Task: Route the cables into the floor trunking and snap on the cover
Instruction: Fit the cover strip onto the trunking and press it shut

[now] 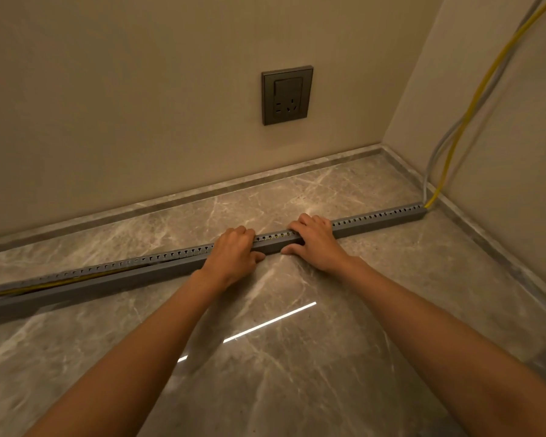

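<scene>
A long grey slotted trunking point(379, 220) lies on the marble floor, running from the far left to the right-hand wall. My left hand point(235, 252) and my right hand point(316, 238) both press down on its middle, fingers over the top and thumbs on the floor in front. Between and to the right of my hands the cover point(275, 239) sits flat on the trunking. To the left it stands slightly raised, and a yellow cable point(57, 283) shows in the gap. The yellow cable point(473, 102) and a grey cable point(438, 149) come down the right wall into the trunking's right end.
A dark grey wall socket point(287, 95) with a switch sits on the far wall above the trunking. A marble skirting point(202, 190) runs along both walls and meets in the corner at the right. A bright light strip reflects on the floor point(270, 323) between my forearms.
</scene>
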`<state>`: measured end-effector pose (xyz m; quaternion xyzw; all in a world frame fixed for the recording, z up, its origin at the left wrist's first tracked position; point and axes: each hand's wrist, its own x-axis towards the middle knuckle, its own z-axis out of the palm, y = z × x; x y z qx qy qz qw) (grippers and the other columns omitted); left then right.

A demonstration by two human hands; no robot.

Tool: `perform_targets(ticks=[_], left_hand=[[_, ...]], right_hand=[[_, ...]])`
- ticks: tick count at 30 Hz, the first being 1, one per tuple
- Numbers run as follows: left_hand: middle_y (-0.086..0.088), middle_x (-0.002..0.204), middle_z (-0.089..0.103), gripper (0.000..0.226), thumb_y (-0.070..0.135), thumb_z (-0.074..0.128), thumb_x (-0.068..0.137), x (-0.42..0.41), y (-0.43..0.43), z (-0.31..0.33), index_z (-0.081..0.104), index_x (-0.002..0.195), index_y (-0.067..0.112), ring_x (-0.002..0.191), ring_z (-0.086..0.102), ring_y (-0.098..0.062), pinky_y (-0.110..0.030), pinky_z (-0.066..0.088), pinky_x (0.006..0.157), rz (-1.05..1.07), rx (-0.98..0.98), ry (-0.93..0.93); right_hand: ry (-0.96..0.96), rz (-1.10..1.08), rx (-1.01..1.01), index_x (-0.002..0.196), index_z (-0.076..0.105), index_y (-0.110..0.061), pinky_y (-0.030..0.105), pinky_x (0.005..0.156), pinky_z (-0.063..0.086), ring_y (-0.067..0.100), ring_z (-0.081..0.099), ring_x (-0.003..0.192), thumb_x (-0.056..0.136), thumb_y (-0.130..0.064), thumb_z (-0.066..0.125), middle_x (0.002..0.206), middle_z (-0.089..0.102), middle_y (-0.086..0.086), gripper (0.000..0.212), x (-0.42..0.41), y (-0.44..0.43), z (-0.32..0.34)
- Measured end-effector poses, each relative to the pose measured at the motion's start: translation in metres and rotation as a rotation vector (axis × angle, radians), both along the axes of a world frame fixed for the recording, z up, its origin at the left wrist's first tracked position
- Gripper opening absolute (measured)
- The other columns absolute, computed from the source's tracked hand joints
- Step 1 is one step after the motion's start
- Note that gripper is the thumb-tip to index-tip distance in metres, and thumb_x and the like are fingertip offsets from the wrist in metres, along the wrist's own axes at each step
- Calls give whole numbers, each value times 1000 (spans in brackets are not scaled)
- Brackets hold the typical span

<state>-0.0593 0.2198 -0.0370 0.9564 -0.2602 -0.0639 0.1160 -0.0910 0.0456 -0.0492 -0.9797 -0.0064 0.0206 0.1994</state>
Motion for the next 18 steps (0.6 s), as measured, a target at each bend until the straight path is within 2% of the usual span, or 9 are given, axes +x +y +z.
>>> perform_targets(ticks=[3,7,12,18], left_hand=[[-16,120,58,35,25,56,91,-1,6,-2,54,120,5,109,53,-30,-37,42,95,-10,-63,0],[-13,123,57,35,23,54,92,-8,2,-7,53,123,7,111,51,-28,-36,40,95,31,-73,-53],[-16,112,63,28,21,58,90,-5,2,-3,60,112,4,102,55,-31,-39,44,88,42,-71,-41],[-14,106,64,22,20,56,91,-10,-2,1,62,106,5,96,56,-27,-36,45,87,61,-57,-16]], right_hand=[[5,-7,13,119,56,-16,35,106,21,24,42,115,85,-39,60,118,51,7,41,-1,2,0],[-5,-42,22,111,56,-13,34,103,22,23,42,112,84,-39,61,116,51,6,38,0,4,1],[-18,-11,22,108,57,-12,35,101,25,24,44,108,85,-37,60,114,53,5,34,1,4,1],[-53,21,-3,107,58,-13,34,98,29,24,45,106,85,-38,60,114,54,4,33,-1,2,-2]])
